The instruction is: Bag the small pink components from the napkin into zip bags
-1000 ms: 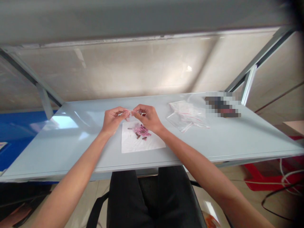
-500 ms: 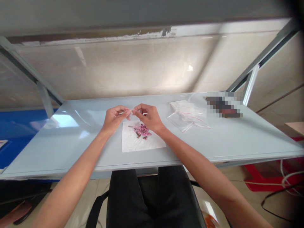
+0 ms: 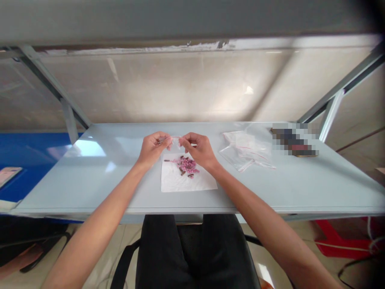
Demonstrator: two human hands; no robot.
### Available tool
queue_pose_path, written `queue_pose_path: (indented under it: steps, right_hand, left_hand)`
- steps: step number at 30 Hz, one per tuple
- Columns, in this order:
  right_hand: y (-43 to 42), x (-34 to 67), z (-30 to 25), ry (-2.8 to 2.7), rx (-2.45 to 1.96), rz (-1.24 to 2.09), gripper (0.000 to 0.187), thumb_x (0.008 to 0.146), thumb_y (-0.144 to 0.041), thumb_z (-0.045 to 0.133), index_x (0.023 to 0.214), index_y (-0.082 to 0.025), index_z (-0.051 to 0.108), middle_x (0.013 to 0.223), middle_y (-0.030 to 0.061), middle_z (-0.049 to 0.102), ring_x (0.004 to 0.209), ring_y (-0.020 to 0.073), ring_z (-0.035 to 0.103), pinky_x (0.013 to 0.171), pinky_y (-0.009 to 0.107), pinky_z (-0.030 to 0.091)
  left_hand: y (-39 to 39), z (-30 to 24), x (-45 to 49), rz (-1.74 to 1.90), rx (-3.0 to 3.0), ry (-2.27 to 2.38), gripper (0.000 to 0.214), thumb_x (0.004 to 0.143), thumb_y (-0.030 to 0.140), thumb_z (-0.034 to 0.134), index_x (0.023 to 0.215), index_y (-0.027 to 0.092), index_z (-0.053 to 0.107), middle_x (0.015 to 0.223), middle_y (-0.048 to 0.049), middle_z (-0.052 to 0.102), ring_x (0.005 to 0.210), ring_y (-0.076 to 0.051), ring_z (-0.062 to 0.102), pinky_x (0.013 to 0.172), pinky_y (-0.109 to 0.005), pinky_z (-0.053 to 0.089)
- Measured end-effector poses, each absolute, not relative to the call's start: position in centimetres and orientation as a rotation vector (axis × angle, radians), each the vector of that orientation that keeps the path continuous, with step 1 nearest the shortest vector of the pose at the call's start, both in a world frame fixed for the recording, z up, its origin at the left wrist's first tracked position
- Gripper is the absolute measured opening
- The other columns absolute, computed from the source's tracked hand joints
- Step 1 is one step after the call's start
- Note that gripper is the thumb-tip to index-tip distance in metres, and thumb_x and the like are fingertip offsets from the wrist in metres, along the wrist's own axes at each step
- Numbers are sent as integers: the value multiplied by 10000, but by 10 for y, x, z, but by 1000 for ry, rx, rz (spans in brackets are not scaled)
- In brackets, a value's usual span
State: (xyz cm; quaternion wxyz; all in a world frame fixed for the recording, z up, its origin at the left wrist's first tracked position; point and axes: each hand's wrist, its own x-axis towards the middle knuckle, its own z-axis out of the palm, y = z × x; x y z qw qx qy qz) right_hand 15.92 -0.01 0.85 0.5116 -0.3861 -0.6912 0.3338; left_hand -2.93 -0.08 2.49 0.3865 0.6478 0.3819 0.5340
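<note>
Grips a small clear red-edged bag point(image 3: 176, 142) at both ends, pinching one side between thumb and fingers of the left hand point(image 3: 155, 145) and the other between those of the right hand point(image 3: 198, 147). Holds it up just beyond a white sheet point(image 3: 176, 186) on the pale worktop point(image 3: 114, 188). Cannot tell whether filled. Has pink beads point(image 3: 188, 165) heaped on the sheet, with short dark pieces point(image 3: 190, 175) among and beside them; to the right, flat clear bags point(image 3: 245, 149), then a pixelated dark object point(image 3: 294, 142).
</note>
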Motion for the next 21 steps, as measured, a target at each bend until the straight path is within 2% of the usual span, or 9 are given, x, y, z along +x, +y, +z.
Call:
queue_pose_path:
  steps: [7, 10, 14, 21]
  right_hand:
    - [-4, 157, 14, -1686, -858, 787, 332, 940, -493, 572, 863, -180, 652, 828, 28, 651, 692, 125, 550, 602, 234, 448]
    - [-7, 155, 17, -1723, -817, 751, 321, 957, -465, 550, 844, -182, 651, 835, 31, 643, 703, 127, 550, 588, 232, 432]
    - [-10, 153, 18, -1747, -849, 740, 327, 966, -464, 534, 854, -184, 659, 843, 32, 649, 692, 129, 552, 581, 234, 423]
    - [-11, 154, 21, -1892, -820, 660, 423, 1002, -505, 450, 817, -181, 650, 764, 30, 628, 687, 138, 547, 632, 246, 429]
  left_hand:
    - [-3, 27, -30, 1327, 1610, 929, 316, 780, 448, 804, 848, 153, 714, 677, -23, 663, 652, -141, 608, 668, -268, 486]
    - [-2, 25, -31, 1307, 1620, 941, 302, 770, 432, 810, 826, 149, 723, 696, -29, 670, 656, -141, 609, 662, -267, 482]
    - [-2, 26, -33, 1273, 1635, 937, 280, 794, 421, 783, 777, 150, 716, 676, -30, 650, 650, -146, 601, 658, -277, 482]
    - [-4, 26, -31, 1240, 1631, 930, 282, 767, 409, 810, 812, 141, 735, 670, -38, 666, 639, -153, 616, 654, -281, 492]
